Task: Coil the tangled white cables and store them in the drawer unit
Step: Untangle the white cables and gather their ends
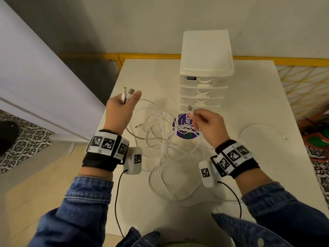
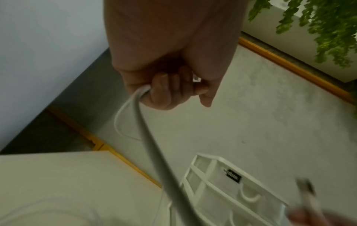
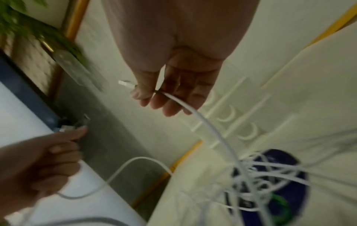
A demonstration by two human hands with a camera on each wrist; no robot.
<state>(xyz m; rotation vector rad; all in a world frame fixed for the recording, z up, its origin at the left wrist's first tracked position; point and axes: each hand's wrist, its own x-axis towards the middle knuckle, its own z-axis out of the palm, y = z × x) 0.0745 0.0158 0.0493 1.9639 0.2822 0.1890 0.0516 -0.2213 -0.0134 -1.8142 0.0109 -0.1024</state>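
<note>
Both grips hold cable ends above table.
My left hand [image 1: 122, 106] fists 2 plugs [image 1: 128, 92]; right hand [image 1: 207, 122] pinches 1 plug [image 1: 190, 108] over tangled cables [image 1: 165, 139].

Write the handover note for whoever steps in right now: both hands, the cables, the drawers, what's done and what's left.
Left hand: raised over the table's left edge, grips cable ends with connectors sticking up.
Right hand: in front of the drawer unit, pinches one connector end between thumb and finger.
White cables: still one loose tangle on the table, partly over a purple round sticker; one strand trails off to the right.
Done: a few ends found and lifted. Nothing coiled.
Left: separate the cables, coil each, open a drawer (all look closed), store them.
</note>
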